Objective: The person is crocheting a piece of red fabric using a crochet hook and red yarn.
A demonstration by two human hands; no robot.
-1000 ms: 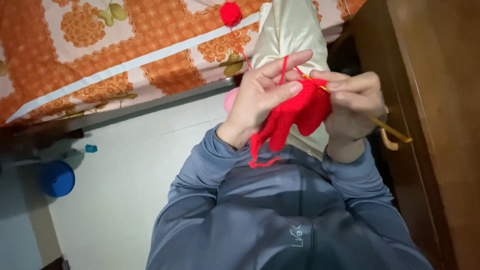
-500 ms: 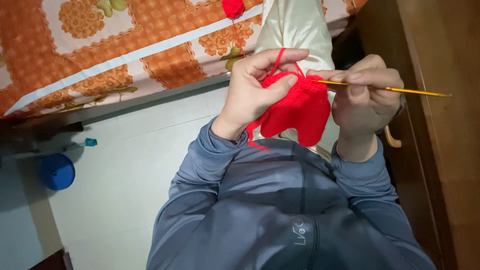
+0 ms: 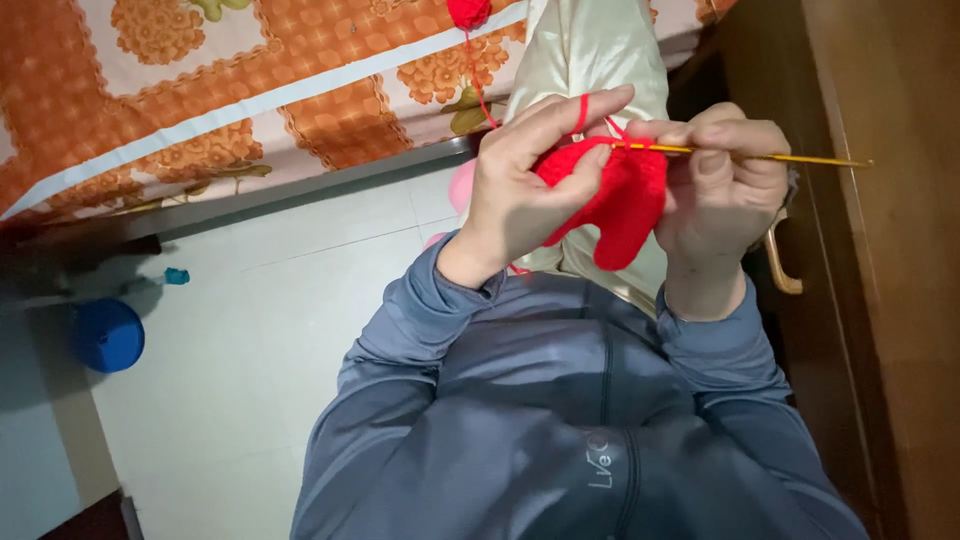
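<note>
L hand (image 3: pixel 520 190) pinches red crochet piece (image 3: pixel 610 195), just below yarn ball (image 3: pixel 468 12); R hand (image 3: pixel 725 190) pinches gold hook (image 3: pixel 760 156). Risk: loop may slip off hook w/ slack yarn.

two hands are counted: the left hand (image 3: pixel 520 190) and the right hand (image 3: pixel 722 190). one red crochet piece (image 3: pixel 610 205) is seen, and one gold hook (image 3: pixel 745 155). one yarn ball (image 3: pixel 468 12) is counted at the top edge, with one strand (image 3: pixel 480 85) hanging from it. one patterned orange cover (image 3: pixel 200 110) is seen. on the floor, one blue tub (image 3: pixel 108 335) and one small teal thing (image 3: pixel 177 275) are counted. one curved handle (image 3: pixel 780 268) is seen on the wood.
</note>
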